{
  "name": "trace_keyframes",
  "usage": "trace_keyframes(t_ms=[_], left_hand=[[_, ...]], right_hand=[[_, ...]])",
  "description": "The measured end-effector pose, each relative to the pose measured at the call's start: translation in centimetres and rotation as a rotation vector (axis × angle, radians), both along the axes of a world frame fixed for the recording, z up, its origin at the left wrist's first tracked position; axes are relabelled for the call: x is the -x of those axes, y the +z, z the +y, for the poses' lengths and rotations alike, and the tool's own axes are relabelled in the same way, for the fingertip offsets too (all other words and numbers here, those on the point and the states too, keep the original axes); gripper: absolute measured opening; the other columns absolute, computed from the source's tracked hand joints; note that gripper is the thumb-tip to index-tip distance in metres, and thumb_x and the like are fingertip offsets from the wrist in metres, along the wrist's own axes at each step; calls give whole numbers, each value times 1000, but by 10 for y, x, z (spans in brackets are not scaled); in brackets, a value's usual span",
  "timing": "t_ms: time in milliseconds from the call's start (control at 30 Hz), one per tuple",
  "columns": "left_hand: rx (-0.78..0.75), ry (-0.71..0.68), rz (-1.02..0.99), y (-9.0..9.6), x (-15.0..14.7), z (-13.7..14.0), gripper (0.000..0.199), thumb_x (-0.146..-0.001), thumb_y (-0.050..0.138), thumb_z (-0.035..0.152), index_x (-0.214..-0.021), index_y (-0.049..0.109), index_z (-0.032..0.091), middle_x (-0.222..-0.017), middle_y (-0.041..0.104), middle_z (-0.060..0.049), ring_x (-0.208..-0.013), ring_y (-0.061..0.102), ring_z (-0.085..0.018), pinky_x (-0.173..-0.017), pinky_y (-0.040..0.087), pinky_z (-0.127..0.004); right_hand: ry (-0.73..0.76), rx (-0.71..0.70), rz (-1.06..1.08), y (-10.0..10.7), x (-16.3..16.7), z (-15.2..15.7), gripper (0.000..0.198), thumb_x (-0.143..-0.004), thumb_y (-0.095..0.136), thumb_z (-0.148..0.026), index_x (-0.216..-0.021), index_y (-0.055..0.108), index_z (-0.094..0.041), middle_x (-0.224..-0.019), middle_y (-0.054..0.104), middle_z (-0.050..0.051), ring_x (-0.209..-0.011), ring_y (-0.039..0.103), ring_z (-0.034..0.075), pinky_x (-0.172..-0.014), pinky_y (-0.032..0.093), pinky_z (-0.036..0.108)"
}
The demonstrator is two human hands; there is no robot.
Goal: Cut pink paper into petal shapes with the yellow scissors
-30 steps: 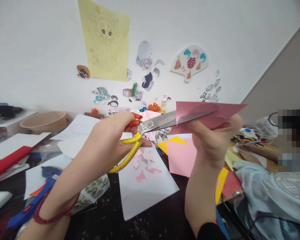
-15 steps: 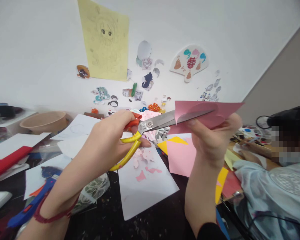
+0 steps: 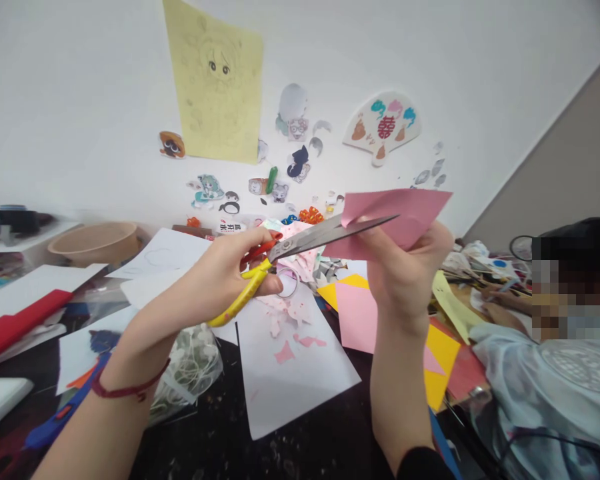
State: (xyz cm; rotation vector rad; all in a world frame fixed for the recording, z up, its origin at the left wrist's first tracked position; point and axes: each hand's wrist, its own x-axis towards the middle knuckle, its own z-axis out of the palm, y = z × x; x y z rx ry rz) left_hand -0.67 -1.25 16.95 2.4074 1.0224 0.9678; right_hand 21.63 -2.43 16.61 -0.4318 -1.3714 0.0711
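My left hand (image 3: 225, 277) is closed round the orange and yellow handles of the scissors (image 3: 305, 239). Their long metal blades point right and lie across the lower left part of a pink sheet of paper (image 3: 405, 207). My right hand (image 3: 403, 267) grips that sheet from below, thumb in front and fingers behind it. The paper bends a little at its left edge, by the blades. Below the hands, a white sheet (image 3: 300, 393) lies on the dark table with pink paper scraps (image 3: 284, 352) on it.
Pink paper (image 3: 357, 317) and yellow paper (image 3: 443, 373) lie right of the white sheet. A clear bag of stringy material (image 3: 193, 363) and a blue tool (image 3: 63, 417) are at left, near a red object (image 3: 30, 323) and a tan basin (image 3: 95, 241). Another person (image 3: 555, 360) sits at right.
The pink paper and my right hand have moved left and turned slightly. The scissors have shifted a little left, and their blades now reach less far across the sheet.
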Motion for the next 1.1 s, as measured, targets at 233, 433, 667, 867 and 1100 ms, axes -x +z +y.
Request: trace_keyframes(t_ms=[233, 433, 667, 867, 1100], left_hand=[[9, -133, -170, -9, 18, 27, 25, -76, 69, 41, -78, 56, 20, -74, 53, 0, -67, 48, -15, -59, 37, -29], [13, -99, -701, -18, -11, 15, 43, -73, 84, 36, -72, 44, 21, -94, 69, -2, -77, 57, -15, -67, 44, -30], [1, -102, -929, -21, -33, -4, 42, -73, 84, 29, -73, 43, 21, -84, 66, 0, -72, 55, -13, -64, 44, -30], [-152, 1, -869, -22, -27, 0, 41, -77, 82, 26, -71, 41, 21, -74, 60, 3, -65, 50, -11, -63, 41, -29], [-214, 24, -694, -20, -14, 3, 42, -79, 81, 30, -72, 41, 22, -73, 53, 3, -66, 47, -12, -62, 37, -30]], right_hand=[[-6, 38, 130, -1, 11, 8, 11, -78, 79, -28, -74, 70, -23, -71, 66, -2, -67, 63, 14, -64, 58, 32], [90, 125, 233, -7, 33, 11, 11, -76, 82, -29, -77, 73, -22, -78, 71, -1, -73, 66, 14, -68, 59, 30], [299, 254, 219, -24, 63, 14, 13, -78, 81, -33, -80, 74, -22, -80, 73, -1, -76, 69, 15, -73, 60, 32], [405, 365, 185, -26, 65, 19, 12, -77, 81, -32, -79, 76, -21, -79, 74, 0, -76, 70, 15, -73, 61, 31], [246, 291, -34, -15, 40, 20, 8, -75, 82, -26, -71, 75, -23, -65, 69, -5, -61, 60, 8, -58, 48, 22]])
